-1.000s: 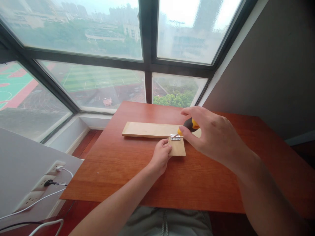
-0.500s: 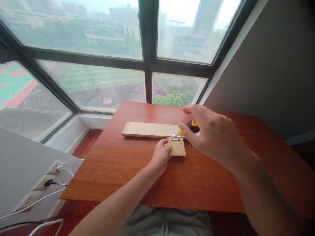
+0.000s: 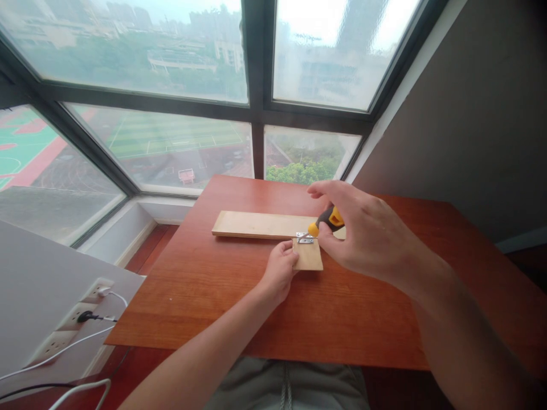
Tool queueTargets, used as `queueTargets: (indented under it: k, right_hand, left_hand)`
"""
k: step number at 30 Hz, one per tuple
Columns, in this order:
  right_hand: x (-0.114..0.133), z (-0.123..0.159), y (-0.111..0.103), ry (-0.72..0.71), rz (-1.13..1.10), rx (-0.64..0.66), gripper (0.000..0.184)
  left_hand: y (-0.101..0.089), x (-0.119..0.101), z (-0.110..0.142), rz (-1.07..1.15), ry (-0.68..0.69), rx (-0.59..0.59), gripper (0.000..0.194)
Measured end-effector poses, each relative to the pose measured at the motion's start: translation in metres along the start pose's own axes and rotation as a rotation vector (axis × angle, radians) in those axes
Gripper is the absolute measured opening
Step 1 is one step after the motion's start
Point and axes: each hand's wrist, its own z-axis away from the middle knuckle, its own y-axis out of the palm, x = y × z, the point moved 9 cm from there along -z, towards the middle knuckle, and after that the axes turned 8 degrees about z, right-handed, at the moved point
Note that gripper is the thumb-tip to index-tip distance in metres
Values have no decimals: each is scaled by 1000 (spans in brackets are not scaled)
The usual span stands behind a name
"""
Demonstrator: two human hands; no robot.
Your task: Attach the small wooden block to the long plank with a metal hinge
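Observation:
A small square wooden board is gripped along its left edge by my left hand, fingers closed on it. A silver metal hinge with screw holes lies where this piece meets a long pale wooden plank. My right hand is closed around a yellow and black screwdriver, thumb and fingers on its handle. The tool slants down to the left, and its tip is at the hinge. Part of the handle and the plank's right end are hidden behind my right hand.
All of this lies on a reddish-brown wooden table. Large windows stand behind it. At the lower left, wall sockets hold plugs with white and black cables.
My right hand has shifted slightly and its thumb and fingers have changed position on the screwdriver handle. My left hand, the boards and the hinge look almost unmoved.

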Motion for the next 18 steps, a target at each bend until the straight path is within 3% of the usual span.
queueTargets:
  k: [5,14,18]
  right_hand:
    - [-9,-6,3,135,182,42,36]
    - [7,-5,2,-72,15,55,42]
    - [5,-6,3,38,84,67,34]
  left_hand:
    - [-1,0,0,-4,-5,-12,32]
    - [2,-2,1,-11,5,8,32]
    - [2,-1,1,-14,5,10,33]
